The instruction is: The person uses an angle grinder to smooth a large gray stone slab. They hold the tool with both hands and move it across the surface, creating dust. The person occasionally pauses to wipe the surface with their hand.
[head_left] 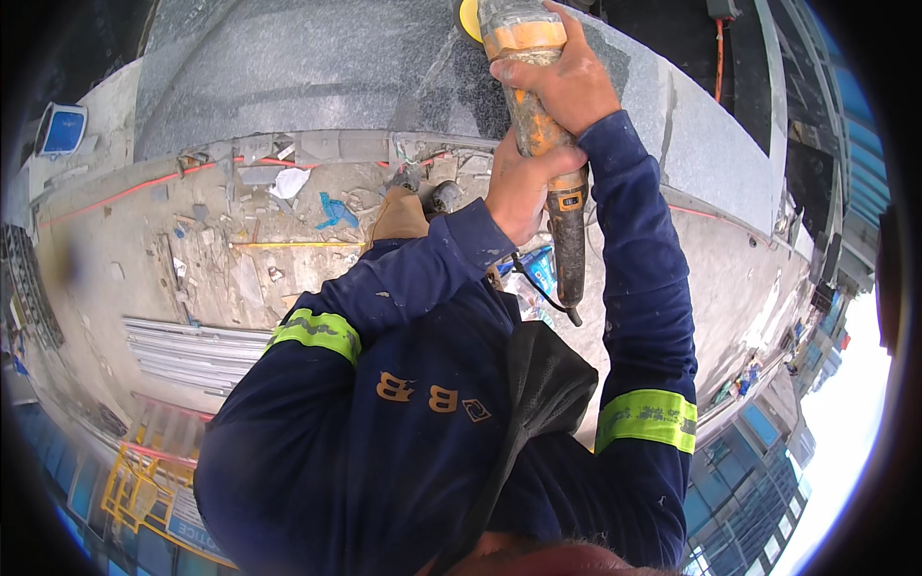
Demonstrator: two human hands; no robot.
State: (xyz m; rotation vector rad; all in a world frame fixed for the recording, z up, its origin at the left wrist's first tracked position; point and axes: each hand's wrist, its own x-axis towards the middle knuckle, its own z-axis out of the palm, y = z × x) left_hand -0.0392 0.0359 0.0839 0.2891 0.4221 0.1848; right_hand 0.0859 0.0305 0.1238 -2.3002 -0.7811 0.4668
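Note:
Both my hands are closed round a dusty orange-and-black angle grinder (pixel 538 125). My left hand (pixel 521 187) wraps the middle of its body, near the switch. Higher up, my right hand (pixel 574 84) grips the tool close to its head. A yellow disc (pixel 469 19) shows at the head's left side, against a grey speckled slab (pixel 279 82); whether it touches the surface I cannot tell. The black rear handle points down toward me, and a cord (pixel 540 293) runs from its end. Grey dust coats my fingers.
Below the slab, the dusty concrete floor (pixel 115 259) carries rubble, a white scrap (pixel 289 182), a blue plastic scrap (pixel 336 211) and a yellow strip (pixel 298 245). Metal strips (pixel 197 350) lie at left, near a yellow frame (pixel 125 490). A blue-and-white container (pixel 63 130) stands far left.

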